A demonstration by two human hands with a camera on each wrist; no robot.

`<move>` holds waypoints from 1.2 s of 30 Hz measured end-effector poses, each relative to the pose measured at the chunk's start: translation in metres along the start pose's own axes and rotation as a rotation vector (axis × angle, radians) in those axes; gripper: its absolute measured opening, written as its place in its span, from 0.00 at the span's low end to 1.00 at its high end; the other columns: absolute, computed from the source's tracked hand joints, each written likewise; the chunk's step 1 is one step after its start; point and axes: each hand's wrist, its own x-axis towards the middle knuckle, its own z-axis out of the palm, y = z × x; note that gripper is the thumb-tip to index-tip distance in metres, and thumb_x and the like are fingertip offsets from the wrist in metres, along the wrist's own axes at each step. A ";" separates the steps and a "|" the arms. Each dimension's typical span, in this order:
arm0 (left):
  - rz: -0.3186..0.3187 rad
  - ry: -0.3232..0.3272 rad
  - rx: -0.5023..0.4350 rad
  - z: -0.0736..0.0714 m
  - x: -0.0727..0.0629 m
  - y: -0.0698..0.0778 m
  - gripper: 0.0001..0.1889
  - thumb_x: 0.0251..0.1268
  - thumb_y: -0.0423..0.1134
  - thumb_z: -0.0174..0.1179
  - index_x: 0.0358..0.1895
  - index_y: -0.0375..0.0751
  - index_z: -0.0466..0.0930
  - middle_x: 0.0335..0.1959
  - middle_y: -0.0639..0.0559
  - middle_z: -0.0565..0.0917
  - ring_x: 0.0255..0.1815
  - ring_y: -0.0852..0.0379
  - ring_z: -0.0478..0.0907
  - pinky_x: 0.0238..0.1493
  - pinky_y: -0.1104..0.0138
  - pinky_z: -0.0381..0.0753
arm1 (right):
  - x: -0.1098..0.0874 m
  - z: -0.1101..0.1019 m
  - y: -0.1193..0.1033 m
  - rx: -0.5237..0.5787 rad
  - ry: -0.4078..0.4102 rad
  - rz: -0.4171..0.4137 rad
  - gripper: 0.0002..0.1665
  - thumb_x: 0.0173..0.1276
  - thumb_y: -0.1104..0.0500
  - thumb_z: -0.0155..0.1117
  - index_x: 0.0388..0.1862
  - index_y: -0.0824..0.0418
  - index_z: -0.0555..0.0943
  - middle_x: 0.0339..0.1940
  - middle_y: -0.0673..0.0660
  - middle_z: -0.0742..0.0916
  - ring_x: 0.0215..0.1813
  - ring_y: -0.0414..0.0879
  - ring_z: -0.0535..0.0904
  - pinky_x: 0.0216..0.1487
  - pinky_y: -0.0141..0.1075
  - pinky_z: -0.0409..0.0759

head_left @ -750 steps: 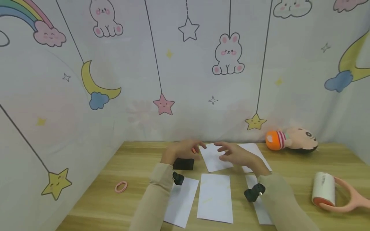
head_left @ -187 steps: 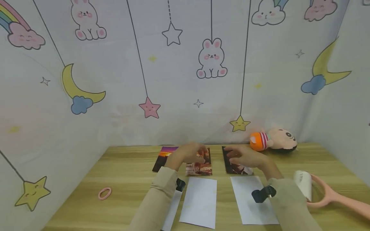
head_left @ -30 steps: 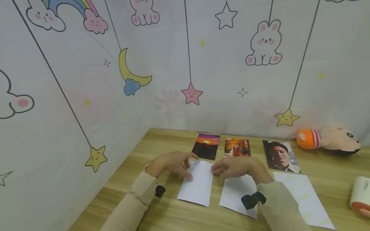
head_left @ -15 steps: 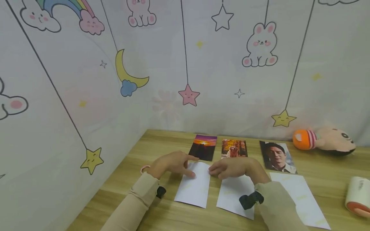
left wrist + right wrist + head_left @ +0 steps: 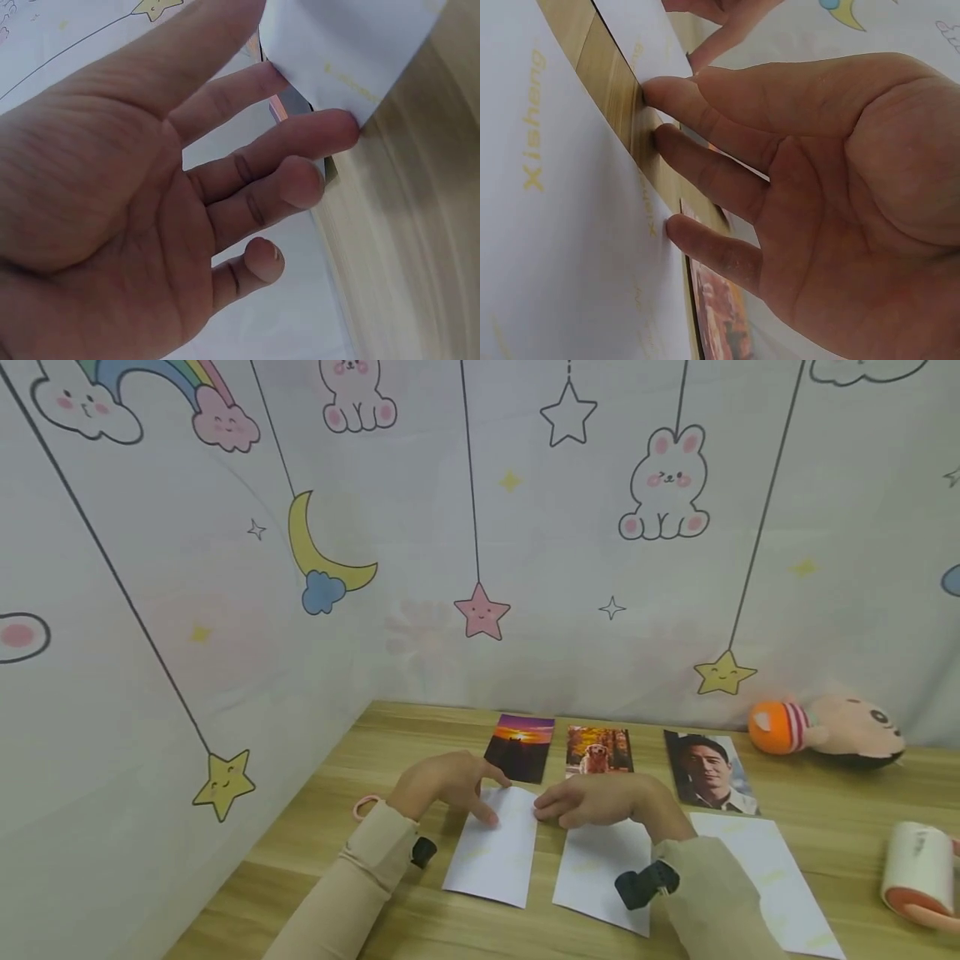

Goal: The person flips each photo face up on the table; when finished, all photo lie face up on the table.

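On the table (image 5: 420, 918), white card (image 5: 487, 864): was at the sunset photo's (image 5: 519, 747) six o'clock.
Left hand (image 5: 442, 785): touched card's eleven o'clock; pinching couldn't be told.
Right hand (image 5: 607, 797): spread fingers at card's two o'clock.

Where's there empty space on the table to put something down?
Two bare patches: the far left corner, between the sunset photo and left wall; and the right side, between the plush doll and lint roller. The middle is crowded with white sheets, the left hand and right hand.
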 end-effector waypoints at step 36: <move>-0.085 -0.103 -0.057 -0.011 -0.026 0.005 0.41 0.56 0.52 0.74 0.74 0.58 0.66 0.53 0.54 0.86 0.59 0.56 0.79 0.63 0.51 0.72 | -0.005 0.002 -0.008 0.016 0.015 0.040 0.25 0.73 0.64 0.59 0.68 0.63 0.74 0.65 0.61 0.81 0.69 0.56 0.73 0.69 0.57 0.65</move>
